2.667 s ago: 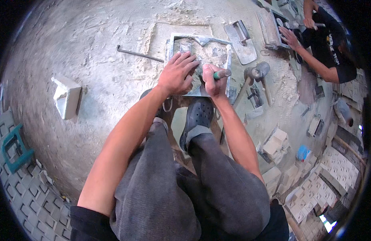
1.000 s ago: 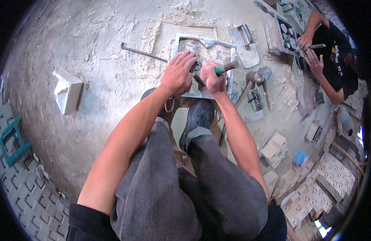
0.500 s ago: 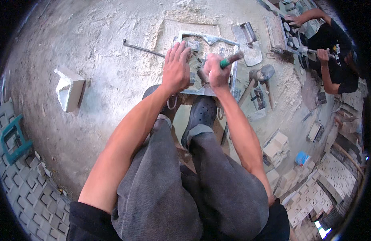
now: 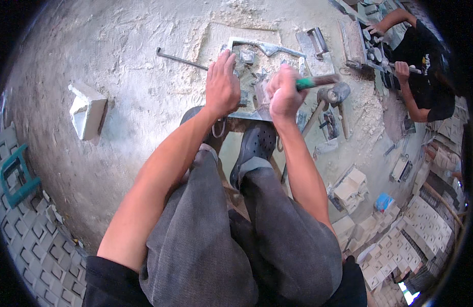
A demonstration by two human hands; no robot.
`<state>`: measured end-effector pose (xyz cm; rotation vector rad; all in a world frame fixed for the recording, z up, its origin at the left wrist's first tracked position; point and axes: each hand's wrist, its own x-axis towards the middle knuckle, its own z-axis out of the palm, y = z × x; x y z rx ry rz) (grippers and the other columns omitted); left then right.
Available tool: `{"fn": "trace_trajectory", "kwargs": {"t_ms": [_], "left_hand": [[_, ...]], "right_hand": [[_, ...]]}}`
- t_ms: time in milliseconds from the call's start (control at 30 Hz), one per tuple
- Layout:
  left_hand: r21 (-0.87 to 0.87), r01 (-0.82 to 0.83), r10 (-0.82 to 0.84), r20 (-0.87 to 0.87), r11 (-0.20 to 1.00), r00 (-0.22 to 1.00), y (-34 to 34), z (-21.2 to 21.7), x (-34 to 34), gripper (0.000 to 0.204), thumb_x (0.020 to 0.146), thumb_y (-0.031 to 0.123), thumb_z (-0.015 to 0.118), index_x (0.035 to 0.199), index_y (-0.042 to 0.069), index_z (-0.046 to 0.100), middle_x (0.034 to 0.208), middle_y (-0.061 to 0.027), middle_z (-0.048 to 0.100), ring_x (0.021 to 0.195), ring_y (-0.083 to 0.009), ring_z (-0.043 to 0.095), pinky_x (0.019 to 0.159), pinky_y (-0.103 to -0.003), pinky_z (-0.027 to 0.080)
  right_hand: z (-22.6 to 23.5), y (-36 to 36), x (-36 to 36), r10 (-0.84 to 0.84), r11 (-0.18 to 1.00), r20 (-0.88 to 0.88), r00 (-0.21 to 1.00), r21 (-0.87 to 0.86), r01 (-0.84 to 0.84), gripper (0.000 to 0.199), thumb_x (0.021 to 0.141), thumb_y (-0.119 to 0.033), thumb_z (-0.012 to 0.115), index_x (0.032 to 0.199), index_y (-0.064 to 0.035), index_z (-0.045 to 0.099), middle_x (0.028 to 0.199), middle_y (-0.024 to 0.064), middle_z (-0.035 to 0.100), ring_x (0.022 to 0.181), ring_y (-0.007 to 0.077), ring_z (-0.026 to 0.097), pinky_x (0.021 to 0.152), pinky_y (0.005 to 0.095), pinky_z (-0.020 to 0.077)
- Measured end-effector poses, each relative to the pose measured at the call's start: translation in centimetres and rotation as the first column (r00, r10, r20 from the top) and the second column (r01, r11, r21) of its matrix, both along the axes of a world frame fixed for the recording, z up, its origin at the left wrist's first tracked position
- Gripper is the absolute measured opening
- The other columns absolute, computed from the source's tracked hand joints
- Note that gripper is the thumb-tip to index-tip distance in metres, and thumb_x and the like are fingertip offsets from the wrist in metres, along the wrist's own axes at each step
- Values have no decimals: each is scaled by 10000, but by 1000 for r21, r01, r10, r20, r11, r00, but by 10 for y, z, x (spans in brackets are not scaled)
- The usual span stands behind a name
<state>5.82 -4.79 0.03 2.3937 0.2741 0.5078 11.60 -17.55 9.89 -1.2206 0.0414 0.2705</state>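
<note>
A metal mould frame [image 4: 270, 49], dusted with pale powder, lies on the floor in front of my feet. My left hand [image 4: 222, 87] is open, its fingers stretched out along the frame's left side. Over the frame's right part, my right hand [image 4: 285, 97] is closed round a hand tool [image 4: 314, 82] with a green and brown handle. The handle's blurred end points right, and a smeared, brownish part shows below the fist, so I cannot make out the tool's kind. Small blocks [image 4: 247, 56] sit inside the frame.
Left of the frame lies a metal rod [image 4: 180, 59]; farther left is a white angular block [image 4: 88, 111]. To the right are a flat plate with a handle [image 4: 317, 48], a mallet [image 4: 335, 93] and cast blocks [image 4: 350, 188]. Another person [image 4: 423, 66] works at the far right.
My right hand has shifted slightly right, and the tool's handle has swung to point more directly right. My left hand stays on the frame's left side.
</note>
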Motion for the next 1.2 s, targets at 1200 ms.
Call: {"fn": "trace_trajectory", "kwargs": {"t_ms": [1200], "left_hand": [[-61, 26, -29, -47, 998, 998, 0, 2, -4, 491, 879, 118, 484, 1352, 6, 413, 1455, -226, 360, 1339, -373, 360, 1109, -490, 269]], "right_hand": [[-6, 7, -3, 89, 996, -14, 996, -20, -89, 320, 923, -129, 556, 620, -88, 462, 537, -38, 407, 453, 74, 373, 432, 264, 310]]}}
